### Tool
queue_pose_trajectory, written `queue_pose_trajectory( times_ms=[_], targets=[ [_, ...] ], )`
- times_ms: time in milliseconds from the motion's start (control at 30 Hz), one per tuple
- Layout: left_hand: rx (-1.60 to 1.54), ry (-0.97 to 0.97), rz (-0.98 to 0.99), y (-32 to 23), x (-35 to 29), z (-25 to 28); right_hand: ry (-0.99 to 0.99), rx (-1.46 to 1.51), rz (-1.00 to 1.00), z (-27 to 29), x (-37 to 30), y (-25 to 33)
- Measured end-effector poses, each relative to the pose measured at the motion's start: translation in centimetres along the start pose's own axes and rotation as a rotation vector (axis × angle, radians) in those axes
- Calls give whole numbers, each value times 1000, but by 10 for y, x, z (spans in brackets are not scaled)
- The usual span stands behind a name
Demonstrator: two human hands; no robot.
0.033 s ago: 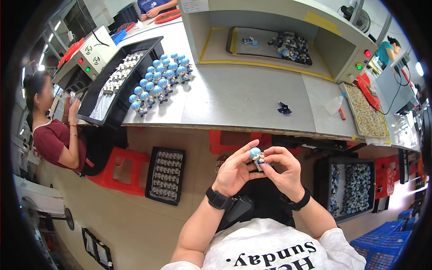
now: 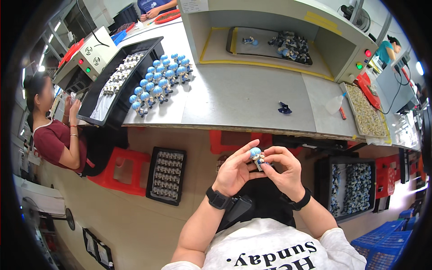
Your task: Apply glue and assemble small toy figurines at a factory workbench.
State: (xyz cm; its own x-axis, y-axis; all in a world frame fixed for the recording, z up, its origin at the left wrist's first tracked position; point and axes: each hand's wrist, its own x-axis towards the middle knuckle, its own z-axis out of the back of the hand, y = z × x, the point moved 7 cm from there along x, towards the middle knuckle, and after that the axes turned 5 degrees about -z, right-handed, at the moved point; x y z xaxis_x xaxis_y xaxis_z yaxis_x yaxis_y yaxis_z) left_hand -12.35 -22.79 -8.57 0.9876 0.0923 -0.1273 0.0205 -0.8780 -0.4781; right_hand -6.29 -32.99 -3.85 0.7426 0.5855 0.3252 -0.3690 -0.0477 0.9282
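A small blue-haired figurine point(image 2: 256, 154) is held upright in front of my body, below the bench edge. My left hand point(image 2: 232, 173) cups it from the left, index finger stretched out and other fingers curled beneath and behind it. From the other side, my right hand point(image 2: 288, 173) pinches its body between thumb and fingers. The fingers hide part of the figurine's lower half. On the bench beyond my hands lies a small dark-blue piece point(image 2: 284, 108). Several similar blue-haired figurines point(image 2: 157, 91) stand in rows at the left.
A black bin point(image 2: 101, 120) of pale parts stands beside the rows. Under a lit-button machine point(image 2: 270, 20) sits a dark tray point(image 2: 231, 42) with piled figurines. A bottle point(image 2: 333, 105) and a parts tray point(image 2: 366, 114) are at right. A co-worker point(image 2: 58, 141) sits at left by a red stool point(image 2: 121, 173).
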Motion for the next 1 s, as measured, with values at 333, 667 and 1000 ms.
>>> queue_pose_trajectory(
  times_ms=[333, 667, 1000],
  targets=[
    [347, -144, -136, -48, -8, 11, -99, -81, 46, 26, 18, 3],
    [1429, -310, -625, -204, 12, 6, -438, -294, 186, 107, 64, -32],
    [2282, -727, -344, -278, 84, 17, -485, -414, 254, 111, 70, -43]
  ],
)
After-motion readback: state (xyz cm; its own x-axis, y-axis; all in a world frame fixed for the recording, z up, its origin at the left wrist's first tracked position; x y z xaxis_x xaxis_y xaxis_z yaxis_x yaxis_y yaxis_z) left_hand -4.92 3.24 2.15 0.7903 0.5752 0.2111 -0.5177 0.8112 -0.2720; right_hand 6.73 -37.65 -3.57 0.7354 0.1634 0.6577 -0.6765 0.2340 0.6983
